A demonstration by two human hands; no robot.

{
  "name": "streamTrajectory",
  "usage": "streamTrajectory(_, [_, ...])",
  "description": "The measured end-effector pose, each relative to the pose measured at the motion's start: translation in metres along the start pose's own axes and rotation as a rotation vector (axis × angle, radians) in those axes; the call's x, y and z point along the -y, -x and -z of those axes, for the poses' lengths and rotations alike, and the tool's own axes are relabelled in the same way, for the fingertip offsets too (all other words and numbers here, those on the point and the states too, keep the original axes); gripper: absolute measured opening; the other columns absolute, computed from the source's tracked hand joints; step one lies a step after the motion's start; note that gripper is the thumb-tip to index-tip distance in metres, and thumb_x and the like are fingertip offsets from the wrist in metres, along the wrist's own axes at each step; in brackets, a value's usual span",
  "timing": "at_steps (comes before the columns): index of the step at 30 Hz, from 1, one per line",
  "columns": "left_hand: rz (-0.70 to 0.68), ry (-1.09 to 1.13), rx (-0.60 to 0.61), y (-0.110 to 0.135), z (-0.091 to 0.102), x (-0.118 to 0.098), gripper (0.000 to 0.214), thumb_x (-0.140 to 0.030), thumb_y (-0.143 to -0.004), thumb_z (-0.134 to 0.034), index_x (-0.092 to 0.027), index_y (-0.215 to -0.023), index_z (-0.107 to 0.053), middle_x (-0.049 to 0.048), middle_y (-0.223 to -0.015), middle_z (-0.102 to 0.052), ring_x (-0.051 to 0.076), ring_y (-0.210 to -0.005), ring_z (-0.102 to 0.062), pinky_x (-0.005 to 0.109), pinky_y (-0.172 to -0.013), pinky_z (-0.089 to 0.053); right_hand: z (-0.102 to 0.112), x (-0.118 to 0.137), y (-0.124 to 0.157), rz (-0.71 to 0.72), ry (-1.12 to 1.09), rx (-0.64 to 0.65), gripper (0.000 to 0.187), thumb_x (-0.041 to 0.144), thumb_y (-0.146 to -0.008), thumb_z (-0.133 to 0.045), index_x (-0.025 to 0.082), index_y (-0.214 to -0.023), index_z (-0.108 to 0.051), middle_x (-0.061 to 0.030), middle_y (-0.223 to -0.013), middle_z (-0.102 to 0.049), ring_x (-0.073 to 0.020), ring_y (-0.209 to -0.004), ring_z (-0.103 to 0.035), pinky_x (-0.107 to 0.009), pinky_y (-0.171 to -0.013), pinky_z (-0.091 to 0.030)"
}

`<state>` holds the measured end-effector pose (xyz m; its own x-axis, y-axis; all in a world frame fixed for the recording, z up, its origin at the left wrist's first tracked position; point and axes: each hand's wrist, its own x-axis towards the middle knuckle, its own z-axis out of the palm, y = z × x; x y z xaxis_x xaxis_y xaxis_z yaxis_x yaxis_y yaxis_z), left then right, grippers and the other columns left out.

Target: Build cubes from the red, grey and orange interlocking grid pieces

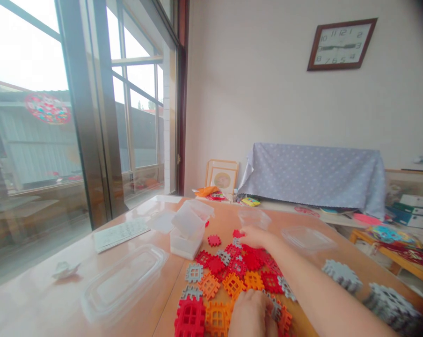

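A pile of square waffle blocks (232,271) in red, orange and grey lies spread on the wooden table (39,299) in front of me. My right hand (255,236) reaches across to the far edge of the pile, its fingers curled down around a red block (237,233). My left hand (251,313) sits at the near edge, closed like a fist. Its fingers press on a grey block (275,306) among orange ones. A large red block (190,318) and an orange one (216,318) lie just left of that hand.
A white plastic box (186,236) with its lid ajar stands left of the pile. A clear tray (123,281), a printed sheet (120,232) and crumpled paper (64,269) lie further left. Clear lids (308,238) and stacks of grey blocks (341,274) sit right. A window runs along the left.
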<state>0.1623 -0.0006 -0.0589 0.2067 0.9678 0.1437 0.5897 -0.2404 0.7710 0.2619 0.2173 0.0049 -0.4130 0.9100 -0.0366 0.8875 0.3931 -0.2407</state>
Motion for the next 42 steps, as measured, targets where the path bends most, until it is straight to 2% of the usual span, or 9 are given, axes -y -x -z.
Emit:
streamTrajectory(5, [-0.034, 0.011, -0.094, 0.011, 0.010, -0.017, 0.028, -0.007, -0.074, -0.047, -0.019, -0.090, -0.065, 0.0061, -0.096, -0.067, 0.022, -0.094, -0.057, 0.031, -0.083, -0.041, -0.013, 0.009, 0.025, 0.028, -0.002, -0.061, 0.026, 0.026, -0.061, -0.076, 0.021, -0.087, -0.074, -0.0072, -0.092, -0.074, -0.0266, -0.087, -0.066, -0.032, -0.074, -0.043])
streamTrajectory(14, [-0.064, 0.128, -0.163, 0.022, 0.023, -0.029, 0.025, -0.006, -0.078, -0.045, -0.020, -0.089, -0.062, 0.0059, -0.094, -0.066, 0.021, -0.093, -0.056, 0.030, -0.084, -0.039, 0.004, 0.019, 0.079, 0.102, -0.296, -0.284, 0.057, 0.022, -0.075, -0.063, 0.024, -0.132, -0.060, -0.0085, -0.128, -0.066, -0.0232, -0.115, -0.061, -0.033, -0.098, -0.046])
streamTrajectory(16, [-0.064, 0.222, -0.204, 0.021, 0.021, -0.028, 0.023, -0.008, -0.080, -0.046, -0.021, -0.091, -0.061, 0.0053, -0.093, -0.064, 0.021, -0.090, -0.055, 0.031, -0.083, -0.039, 0.009, 0.020, 0.105, 0.095, -0.429, -0.298, 0.056, 0.025, -0.080, -0.059, 0.023, -0.136, -0.055, -0.0084, -0.127, -0.066, -0.0217, -0.114, -0.062, -0.034, -0.096, -0.049])
streamTrajectory(18, [-0.032, 0.369, -0.263, 0.018, 0.019, -0.028, 0.017, -0.012, -0.083, -0.046, -0.021, -0.090, -0.057, 0.0037, -0.088, -0.061, 0.019, -0.085, -0.054, 0.029, -0.079, -0.039, 0.013, 0.021, 0.138, 0.082, -0.874, -0.261, 0.055, 0.027, -0.080, -0.063, 0.023, -0.134, -0.056, -0.0087, -0.125, -0.065, -0.0234, -0.116, -0.061, -0.038, -0.098, -0.049])
streamTrajectory(21, [0.055, 0.660, -0.335, 0.015, 0.019, -0.031, 0.004, -0.023, -0.088, -0.048, -0.022, -0.086, -0.051, 0.0006, -0.079, -0.055, 0.015, -0.075, -0.051, 0.026, -0.070, -0.039, 0.018, 0.024, 0.188, 0.097, -1.231, -0.184, 0.052, 0.029, -0.080, -0.068, 0.024, -0.131, -0.059, -0.0078, -0.126, -0.063, -0.0241, -0.123, -0.056, -0.041, -0.107, -0.043])
streamTrajectory(26, [0.208, 1.091, -0.020, 0.015, 0.028, -0.040, 0.032, -0.049, -0.084, -0.063, -0.020, -0.091, -0.052, 0.0013, -0.081, -0.061, 0.013, -0.068, -0.059, 0.023, -0.062, -0.039, 0.018, 0.030, 0.238, 0.137, -1.416, -0.107, 0.047, 0.031, -0.082, -0.070, 0.024, -0.128, -0.061, -0.0079, -0.127, -0.063, -0.0250, -0.122, -0.055, -0.044, -0.110, -0.038])
streamTrajectory(29, [0.207, 1.201, 0.070, 0.017, 0.031, -0.042, 0.036, -0.043, -0.076, -0.075, -0.018, -0.093, -0.056, 0.0018, -0.077, -0.064, 0.011, -0.063, -0.060, 0.021, -0.059, -0.038, 0.018, 0.032, 0.247, 0.162, -1.353, -0.109, 0.045, 0.031, -0.084, -0.068, 0.023, -0.127, -0.060, -0.0081, -0.127, -0.064, -0.0253, -0.122, -0.057, -0.045, -0.109, -0.040])
streamTrajectory(34, [0.268, 1.254, -0.050, 0.018, 0.035, -0.044, 0.034, -0.029, -0.071, -0.080, -0.018, -0.092, -0.056, -0.0041, -0.069, -0.059, 0.006, -0.056, -0.055, 0.018, -0.055, -0.035, 0.022, 0.028, 0.251, 0.120, -0.853, -0.275, 0.041, 0.030, -0.087, -0.063, 0.023, -0.127, -0.063, -0.0091, -0.135, -0.059, -0.0255, -0.124, -0.055, -0.042, -0.103, -0.046])
streamTrajectory(42, [0.237, 1.121, -0.039, 0.023, 0.038, -0.055, 0.042, -0.037, -0.069, -0.083, -0.019, -0.096, -0.055, -0.0038, -0.069, -0.061, 0.010, -0.059, -0.060, 0.020, -0.058, -0.041, 0.023, 0.027, 0.262, 0.203, -0.364, -0.349, 0.054, 0.028, -0.079, -0.069, 0.028, -0.133, -0.061, -0.0071, -0.133, -0.060, -0.0241, -0.124, -0.054, -0.039, -0.108, -0.042])
